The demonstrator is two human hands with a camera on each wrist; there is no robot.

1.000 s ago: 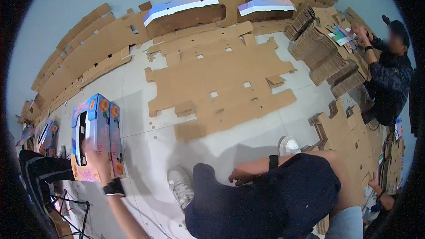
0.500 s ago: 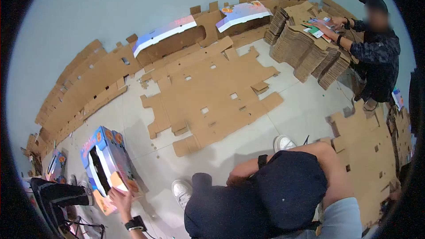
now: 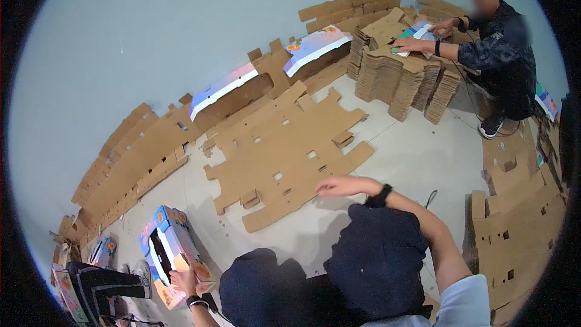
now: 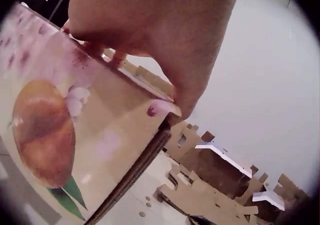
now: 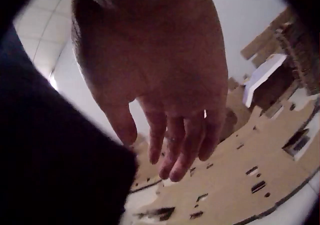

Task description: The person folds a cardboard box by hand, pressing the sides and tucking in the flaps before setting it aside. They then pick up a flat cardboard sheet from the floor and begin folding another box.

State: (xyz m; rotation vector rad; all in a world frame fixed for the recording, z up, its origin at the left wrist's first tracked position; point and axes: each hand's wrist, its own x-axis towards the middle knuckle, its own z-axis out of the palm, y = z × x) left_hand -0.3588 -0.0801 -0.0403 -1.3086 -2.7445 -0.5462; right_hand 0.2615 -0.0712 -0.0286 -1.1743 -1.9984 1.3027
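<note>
At the lower left of the head view stands a blue and pink printed carton [image 3: 189, 237] with a long cutout in its top. My left hand [image 3: 183, 281] grips the top edge at the carton's near end. Close up in the left wrist view, the hand [image 4: 155, 30] has its fingers over the edge of a panel printed with an orange-coloured fruit [image 4: 45, 135]. My right hand [image 3: 340, 186] hangs in the air beyond my knees, holding nothing. Its fingers are loosely bent in the right wrist view, the palm [image 5: 155, 70] facing the camera.
A flattened cardboard sheet [image 3: 290, 151] lies on the floor ahead, and more cardboard [image 3: 130, 157] leans along the wall. Another person [image 3: 502, 48] crouches at a cardboard stack [image 3: 393, 82], hands on a printed piece. Flat cardboard [image 3: 514, 248] lies at right; a person's leg [image 3: 112, 281] is at left.
The head view has turned. My left hand has settled on the carton's near top edge. My right hand has come up and forward from beside my legs. The other person's hands now rest lower on the stack.
</note>
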